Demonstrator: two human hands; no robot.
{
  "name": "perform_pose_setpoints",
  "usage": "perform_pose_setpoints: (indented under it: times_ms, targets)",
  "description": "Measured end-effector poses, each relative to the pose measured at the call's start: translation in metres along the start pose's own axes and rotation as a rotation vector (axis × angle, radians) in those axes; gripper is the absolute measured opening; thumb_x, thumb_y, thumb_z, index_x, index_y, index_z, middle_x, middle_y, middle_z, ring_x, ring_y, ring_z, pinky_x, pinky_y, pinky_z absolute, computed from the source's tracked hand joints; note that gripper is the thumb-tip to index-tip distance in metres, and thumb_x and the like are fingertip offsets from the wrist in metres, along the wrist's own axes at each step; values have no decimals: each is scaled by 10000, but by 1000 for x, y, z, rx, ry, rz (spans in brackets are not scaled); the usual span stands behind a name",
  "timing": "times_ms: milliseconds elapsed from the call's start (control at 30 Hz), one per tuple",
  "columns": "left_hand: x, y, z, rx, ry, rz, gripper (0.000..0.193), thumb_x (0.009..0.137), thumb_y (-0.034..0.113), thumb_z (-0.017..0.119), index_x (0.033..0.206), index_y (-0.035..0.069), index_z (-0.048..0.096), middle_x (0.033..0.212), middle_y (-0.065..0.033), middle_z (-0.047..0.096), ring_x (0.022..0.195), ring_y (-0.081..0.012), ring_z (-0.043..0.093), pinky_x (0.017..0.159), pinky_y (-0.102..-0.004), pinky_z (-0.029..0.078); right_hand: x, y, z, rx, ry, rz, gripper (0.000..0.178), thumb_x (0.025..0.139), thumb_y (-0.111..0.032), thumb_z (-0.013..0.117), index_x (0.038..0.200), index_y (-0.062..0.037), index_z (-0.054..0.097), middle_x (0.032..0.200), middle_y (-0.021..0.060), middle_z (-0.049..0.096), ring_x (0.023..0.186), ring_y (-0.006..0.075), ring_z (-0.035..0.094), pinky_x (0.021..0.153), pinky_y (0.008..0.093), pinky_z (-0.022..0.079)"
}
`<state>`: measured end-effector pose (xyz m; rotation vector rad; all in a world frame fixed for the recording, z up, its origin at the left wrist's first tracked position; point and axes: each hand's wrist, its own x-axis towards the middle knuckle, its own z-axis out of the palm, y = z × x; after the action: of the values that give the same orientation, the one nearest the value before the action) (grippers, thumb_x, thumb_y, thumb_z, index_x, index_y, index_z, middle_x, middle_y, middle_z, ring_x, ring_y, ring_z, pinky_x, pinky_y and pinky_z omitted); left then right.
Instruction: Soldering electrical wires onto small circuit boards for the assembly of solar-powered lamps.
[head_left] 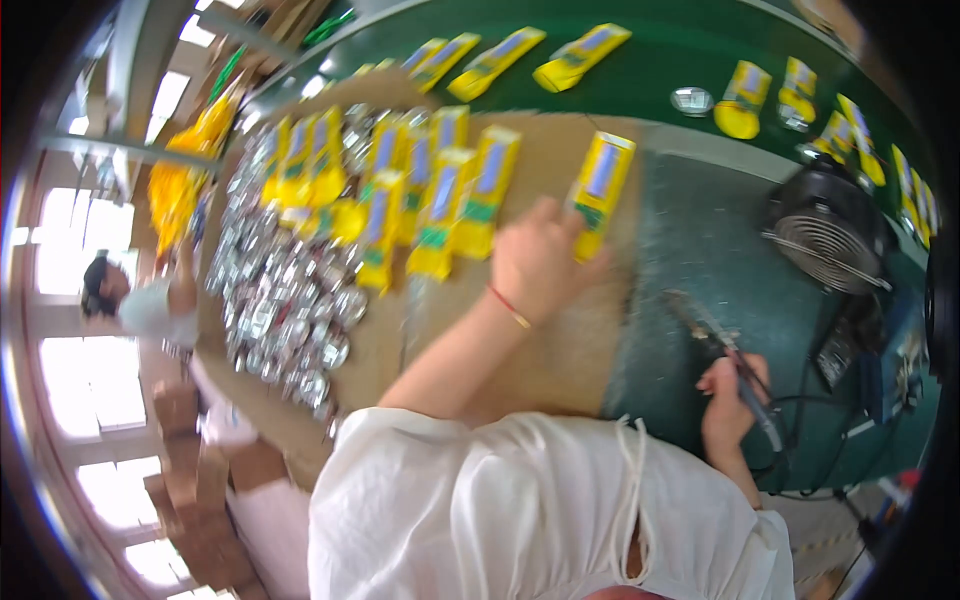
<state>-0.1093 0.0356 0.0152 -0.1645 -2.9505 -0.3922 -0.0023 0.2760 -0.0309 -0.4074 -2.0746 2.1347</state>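
Observation:
My left hand (540, 258), slightly blurred, has its fingers closed at the lower end of a yellow packet (605, 180) with a blue-violet panel and a green patch. That packet tilts over the brown cardboard sheet (540, 370). On the right, my right hand (732, 400) is wrapped around a slim tool (738, 365) with a metal front and a dark handle, like a soldering iron. Its metal tip points away from me and to the left, above the dark green mat. Several similar yellow packets (440, 215) lie left of my left hand.
A heap of shiny clear-and-silver pieces (290, 290) covers the left side. More yellow packets (590, 58) and a round silver piece (692, 100) lie on the green belt (660, 50). A black fan (830, 230) stands at right. At far left, another person (150, 300) is near stacked boxes (195, 490).

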Motion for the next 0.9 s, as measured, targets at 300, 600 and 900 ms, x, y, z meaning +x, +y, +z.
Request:
perform_pose_setpoints:
  times_ms: [300, 600, 900]
  targets:
    - [-123, -57, -52, -117, 304, -290, 400, 693, 342, 705, 922, 62, 535, 856, -99, 562, 784, -294, 559, 665, -382, 458, -3, 4, 1, -9, -6, -103, 125, 852, -119, 566, 909, -14, 530, 634, 32, 535, 515, 79, 487, 475, 184, 365]
    - [-121, -191, -71, 326, 589, -694, 173, 696, 255, 705, 838, 157, 707, 882, -39, 555, 910, -266, 484, 780, -387, 394, -19, -6, 8, -17, -34, -139, 142, 835, -112, 584, 911, -3, 534, 635, 45, 538, 516, 93, 500, 469, 190, 373]
    - [-138, -76, -61, -968, 274, -438, 105, 876, 47, 538, 904, -40, 591, 771, -54, 611, 666, -95, 560, 629, -220, 458, -41, -34, 21, 43, -201, -84, 159, 799, -50, 615, 904, 24, 522, 656, 90, 565, 546, 120, 553, 510, 229, 453]
